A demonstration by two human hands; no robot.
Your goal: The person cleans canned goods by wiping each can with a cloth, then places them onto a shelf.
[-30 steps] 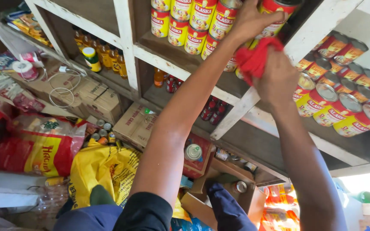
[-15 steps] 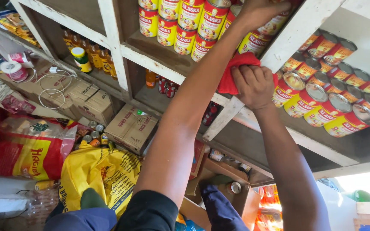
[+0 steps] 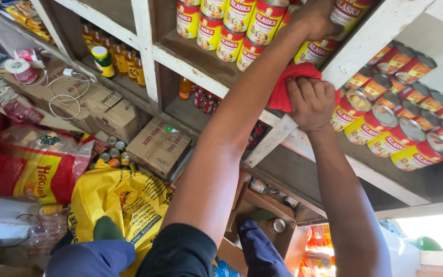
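Both arms raised, stretched up and forward. Left hand (image 3: 318, 18) highest, fingers curled in grip. Right hand (image 3: 311, 102) below it, fisted, knuckles toward camera.

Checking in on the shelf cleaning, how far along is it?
Nothing looks finished. In hand: the right hand presses a red cloth to the white shelf edge, while the left hand grips a red-and-yellow can above. Left: the neighbouring can rows sit untouched.
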